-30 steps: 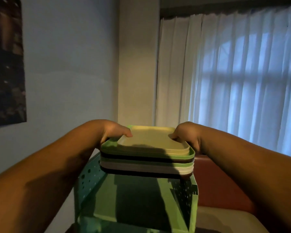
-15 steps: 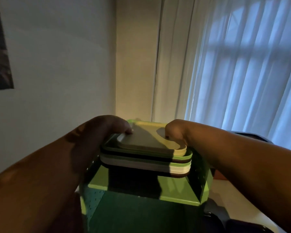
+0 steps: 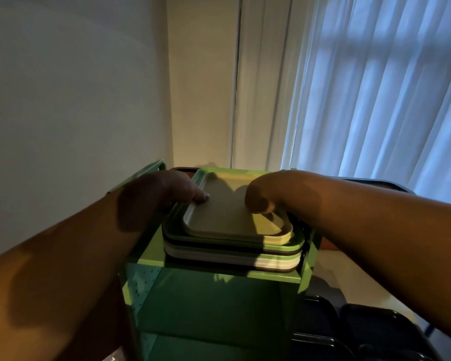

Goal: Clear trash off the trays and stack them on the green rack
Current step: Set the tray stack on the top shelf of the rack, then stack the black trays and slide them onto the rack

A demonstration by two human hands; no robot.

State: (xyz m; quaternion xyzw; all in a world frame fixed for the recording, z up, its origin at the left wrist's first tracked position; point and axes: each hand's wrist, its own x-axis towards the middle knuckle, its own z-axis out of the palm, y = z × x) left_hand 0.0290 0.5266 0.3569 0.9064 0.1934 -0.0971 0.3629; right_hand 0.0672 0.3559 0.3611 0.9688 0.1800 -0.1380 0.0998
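Note:
A stack of several trays in green, grey, white and dark layers rests on the top shelf of the green rack. A small pale yellow tray lies on top of the stack. My left hand grips the stack's left edge, thumb on the top tray. My right hand holds the right edge, fingers curled under and hidden. No trash shows on the trays.
The rack stands in a corner between a plain wall at the left and white curtains at the right. Dark chair seats sit low at the right, beside a pale tabletop.
The stack has come down from above the rack onto its top shelf. My view has tilted down and closer; both hands keep their hold on the edges.

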